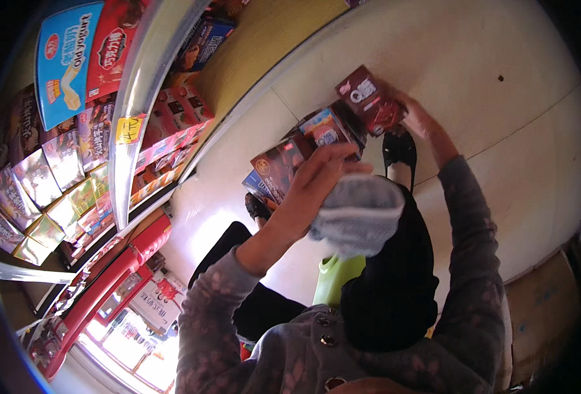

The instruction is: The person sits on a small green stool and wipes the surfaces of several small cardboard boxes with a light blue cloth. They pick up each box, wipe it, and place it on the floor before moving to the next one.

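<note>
My right hand (pixel 417 117) grips the edge of a dark maroon snack box (pixel 364 91), held tilted above the floor. Just left of it, several packaged snack boxes form a pile on the floor. A brown box (pixel 281 165) and a blue-and-orange printed box (pixel 322 127) are visible in it, and a blue box (pixel 258 186) lies lower at its near side. My left hand (pixel 315 180) reaches over the near side of the pile, its fingers extended. A grey cloth (pixel 362 214) is beside its thumb, by my right knee; whether the hand holds the cloth is unclear.
Shelves on the left hold many snack boxes behind a curved clear rail with a yellow price tag (pixel 129 129). A light green plastic object (pixel 337 278) stands between my legs. A cardboard box (pixel 544 315) is at lower right. My shoe (pixel 399 147) is near the pile.
</note>
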`<state>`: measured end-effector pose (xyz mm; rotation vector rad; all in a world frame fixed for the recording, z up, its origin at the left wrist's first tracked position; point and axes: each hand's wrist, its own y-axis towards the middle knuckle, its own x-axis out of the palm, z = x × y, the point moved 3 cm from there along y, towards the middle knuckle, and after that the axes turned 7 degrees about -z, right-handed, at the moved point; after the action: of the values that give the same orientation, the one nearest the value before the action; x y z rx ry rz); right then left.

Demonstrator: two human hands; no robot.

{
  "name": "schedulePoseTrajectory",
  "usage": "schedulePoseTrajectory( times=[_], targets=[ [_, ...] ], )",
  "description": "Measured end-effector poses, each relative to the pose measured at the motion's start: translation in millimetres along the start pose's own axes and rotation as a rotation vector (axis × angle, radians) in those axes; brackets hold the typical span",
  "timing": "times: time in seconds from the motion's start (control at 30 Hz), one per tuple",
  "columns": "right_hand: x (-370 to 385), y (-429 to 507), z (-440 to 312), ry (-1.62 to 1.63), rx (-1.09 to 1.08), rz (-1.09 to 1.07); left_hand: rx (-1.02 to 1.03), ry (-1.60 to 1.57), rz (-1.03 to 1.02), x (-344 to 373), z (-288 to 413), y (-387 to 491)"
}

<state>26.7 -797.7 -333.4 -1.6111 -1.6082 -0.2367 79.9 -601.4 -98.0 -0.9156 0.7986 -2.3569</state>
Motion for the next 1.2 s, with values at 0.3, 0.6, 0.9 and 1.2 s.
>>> schedulePoseTrajectory(
  times=[0.3, 0.6, 0.9, 1.2],
  targets=[
    [29, 4, 10, -0.007, -0.058, -0.078, -0.040, -0.095, 0.078, -30, -31, -80],
    [18, -32, 30, -0.548, -0.105, 0.389, -0.129, -0.026, 0.196, -11, -91, -121],
    [-60, -152, 78, -0.796, -0.159, 0.635, -0.157, 0.355, 0.103, -16, -200, -166],
    [62, -208, -53, -0.879, -0.291, 0.488, 0.058, 1.232, 0.084, -65, -279, -221]
  ],
)
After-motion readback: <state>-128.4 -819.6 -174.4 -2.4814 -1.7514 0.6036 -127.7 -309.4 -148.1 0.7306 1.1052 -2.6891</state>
